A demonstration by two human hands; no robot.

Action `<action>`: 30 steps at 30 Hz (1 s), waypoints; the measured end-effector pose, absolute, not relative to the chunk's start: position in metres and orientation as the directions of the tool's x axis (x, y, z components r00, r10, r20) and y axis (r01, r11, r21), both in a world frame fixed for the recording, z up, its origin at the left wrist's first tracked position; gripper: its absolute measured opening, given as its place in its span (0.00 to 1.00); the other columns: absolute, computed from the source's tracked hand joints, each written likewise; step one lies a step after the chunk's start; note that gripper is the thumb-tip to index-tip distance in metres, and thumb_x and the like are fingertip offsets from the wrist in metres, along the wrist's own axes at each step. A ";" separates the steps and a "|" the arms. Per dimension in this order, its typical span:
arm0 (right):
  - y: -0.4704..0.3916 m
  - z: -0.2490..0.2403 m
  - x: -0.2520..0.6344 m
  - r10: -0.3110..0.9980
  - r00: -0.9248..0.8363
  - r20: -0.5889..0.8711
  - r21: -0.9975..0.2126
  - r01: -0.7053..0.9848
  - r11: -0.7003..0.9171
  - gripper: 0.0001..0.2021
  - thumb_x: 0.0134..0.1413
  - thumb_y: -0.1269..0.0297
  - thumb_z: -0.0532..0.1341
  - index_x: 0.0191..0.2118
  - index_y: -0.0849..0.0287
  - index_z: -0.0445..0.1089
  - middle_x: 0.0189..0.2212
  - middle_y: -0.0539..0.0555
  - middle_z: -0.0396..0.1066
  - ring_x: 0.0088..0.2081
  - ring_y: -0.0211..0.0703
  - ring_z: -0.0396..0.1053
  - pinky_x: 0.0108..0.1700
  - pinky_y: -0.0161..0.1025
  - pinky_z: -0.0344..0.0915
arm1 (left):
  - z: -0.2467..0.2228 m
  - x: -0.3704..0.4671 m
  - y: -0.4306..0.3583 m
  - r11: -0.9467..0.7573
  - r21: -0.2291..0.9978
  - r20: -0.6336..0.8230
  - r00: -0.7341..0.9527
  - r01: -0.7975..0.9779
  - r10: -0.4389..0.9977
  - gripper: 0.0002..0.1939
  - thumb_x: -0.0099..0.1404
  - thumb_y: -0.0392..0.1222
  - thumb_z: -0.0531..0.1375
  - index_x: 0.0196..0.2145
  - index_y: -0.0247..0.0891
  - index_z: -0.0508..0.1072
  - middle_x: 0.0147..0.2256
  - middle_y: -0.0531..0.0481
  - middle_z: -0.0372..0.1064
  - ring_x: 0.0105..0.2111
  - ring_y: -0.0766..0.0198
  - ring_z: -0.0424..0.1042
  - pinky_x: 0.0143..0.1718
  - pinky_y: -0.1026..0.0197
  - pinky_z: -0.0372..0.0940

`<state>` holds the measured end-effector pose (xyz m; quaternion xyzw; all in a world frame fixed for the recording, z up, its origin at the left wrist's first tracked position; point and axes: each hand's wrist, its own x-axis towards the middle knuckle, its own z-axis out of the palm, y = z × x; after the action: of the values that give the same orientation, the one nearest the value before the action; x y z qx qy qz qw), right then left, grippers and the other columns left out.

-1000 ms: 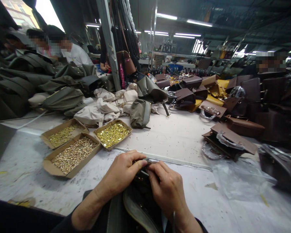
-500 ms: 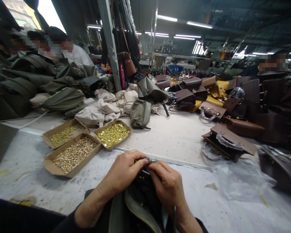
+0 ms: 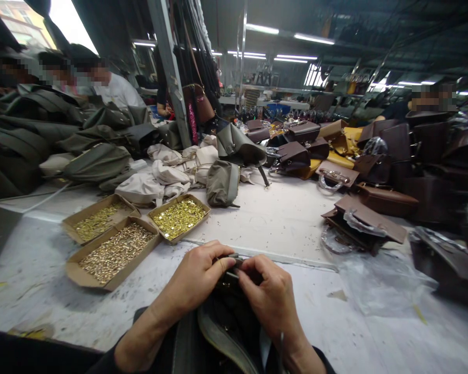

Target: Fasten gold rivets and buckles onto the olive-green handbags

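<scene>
A dark olive bag (image 3: 228, 332) with an open zipper lies at the bottom centre, close to my body. Its upper edge is pinched between the thumb and fingers of my left hand (image 3: 198, 270). My right hand (image 3: 271, 291) is closed on the same edge, just to the right, fingertips nearly touching those of the left. Whatever small part may sit between the fingertips is too small to make out. Beyond my left hand are a box of gold pieces (image 3: 111, 283) and a box of yellow-gold pieces (image 3: 207, 209).
A third cardboard box (image 3: 70, 228) stands at left. Olive bags (image 3: 97, 163) and pale cloth bags (image 3: 140, 189) are piled behind. Brown bags (image 3: 388, 200) and clear plastic (image 3: 386, 285) lie right. A metal post (image 3: 171, 72) rises behind; people sit at the far left.
The fingers of my right hand have shifted slightly at the bag's edge, with a wider gap between thumb and index finger. The surroundings have moved a little left in the view.
</scene>
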<state>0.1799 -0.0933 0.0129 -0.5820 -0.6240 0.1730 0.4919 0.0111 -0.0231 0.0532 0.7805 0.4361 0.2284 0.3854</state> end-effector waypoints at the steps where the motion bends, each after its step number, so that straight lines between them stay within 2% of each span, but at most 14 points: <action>1: -0.093 0.013 0.180 0.900 0.161 0.405 -0.788 0.561 0.254 0.06 0.57 0.72 0.63 0.30 0.56 0.72 0.26 0.47 0.72 0.27 0.38 0.69 0.32 0.35 0.60 | 0.053 0.011 -0.023 -0.326 0.800 0.023 0.518 0.503 0.855 0.12 0.69 0.42 0.58 0.42 0.41 0.81 0.40 0.49 0.78 0.43 0.58 0.75 0.47 0.60 0.64; 8: -0.090 0.012 0.181 0.876 0.120 0.466 -0.722 0.624 0.299 0.07 0.60 0.73 0.60 0.32 0.56 0.70 0.28 0.48 0.71 0.30 0.40 0.70 0.35 0.35 0.62 | 0.056 0.006 -0.025 -0.399 0.743 0.042 0.557 0.538 0.829 0.12 0.69 0.42 0.58 0.44 0.42 0.80 0.40 0.49 0.77 0.43 0.57 0.74 0.47 0.59 0.64; 11: -0.088 0.014 0.180 0.874 0.115 0.472 -0.724 0.617 0.310 0.07 0.59 0.74 0.60 0.32 0.56 0.70 0.28 0.48 0.72 0.30 0.40 0.71 0.34 0.34 0.62 | 0.058 0.004 -0.026 -0.405 0.714 0.019 0.562 0.571 0.827 0.12 0.64 0.37 0.59 0.43 0.43 0.79 0.40 0.50 0.76 0.42 0.57 0.74 0.46 0.60 0.65; 14: -0.085 0.016 0.179 0.878 0.094 0.469 -0.707 0.636 0.309 0.07 0.60 0.74 0.60 0.31 0.57 0.70 0.27 0.48 0.72 0.30 0.39 0.71 0.34 0.35 0.61 | 0.057 0.005 -0.026 -0.371 0.699 -0.005 0.523 0.611 0.852 0.16 0.61 0.33 0.57 0.44 0.43 0.79 0.41 0.51 0.77 0.42 0.58 0.74 0.45 0.61 0.65; 20: -0.085 0.018 0.180 0.893 0.021 0.450 -0.659 0.683 0.316 0.07 0.65 0.71 0.59 0.35 0.56 0.73 0.31 0.50 0.75 0.33 0.41 0.75 0.37 0.36 0.64 | 0.052 0.005 -0.022 -0.278 0.747 -0.038 0.457 0.604 0.889 0.15 0.63 0.35 0.55 0.44 0.42 0.79 0.39 0.52 0.80 0.40 0.58 0.76 0.44 0.61 0.67; 22: -0.090 0.019 0.183 0.897 -0.040 0.439 -0.597 0.733 0.325 0.05 0.66 0.68 0.61 0.36 0.55 0.73 0.32 0.50 0.76 0.33 0.42 0.76 0.35 0.36 0.64 | 0.052 0.004 -0.019 -0.234 0.794 -0.051 0.445 0.561 0.894 0.14 0.62 0.36 0.56 0.42 0.40 0.79 0.39 0.51 0.80 0.41 0.57 0.77 0.44 0.61 0.68; 25: -0.096 0.018 0.185 0.906 -0.178 0.383 -0.408 0.848 0.339 0.04 0.61 0.63 0.67 0.37 0.54 0.73 0.33 0.51 0.78 0.31 0.44 0.77 0.29 0.37 0.63 | 0.052 0.001 -0.016 -0.164 0.834 -0.087 0.420 0.526 0.903 0.13 0.61 0.39 0.58 0.42 0.37 0.79 0.39 0.49 0.81 0.41 0.56 0.78 0.44 0.60 0.70; 28: -0.096 0.014 0.182 0.912 -0.275 0.305 -0.228 0.909 0.350 0.07 0.55 0.63 0.70 0.34 0.55 0.72 0.28 0.51 0.78 0.27 0.47 0.76 0.24 0.38 0.60 | 0.051 0.001 -0.016 -0.133 0.843 -0.103 0.398 0.522 0.912 0.15 0.60 0.41 0.59 0.44 0.36 0.78 0.40 0.47 0.81 0.41 0.55 0.79 0.42 0.59 0.72; 30: -0.093 0.010 0.178 0.906 -0.315 0.282 -0.172 0.913 0.371 0.06 0.54 0.67 0.69 0.31 0.55 0.70 0.23 0.50 0.77 0.23 0.46 0.75 0.21 0.38 0.58 | 0.051 0.001 -0.017 -0.136 0.835 -0.094 0.381 0.534 0.920 0.16 0.60 0.40 0.59 0.45 0.36 0.77 0.42 0.47 0.81 0.43 0.55 0.79 0.44 0.59 0.72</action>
<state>0.1783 -0.0934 0.0102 -0.5607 -0.8109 -0.0096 0.1673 0.0009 -0.0173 0.0509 0.7175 0.5063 0.2301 0.4194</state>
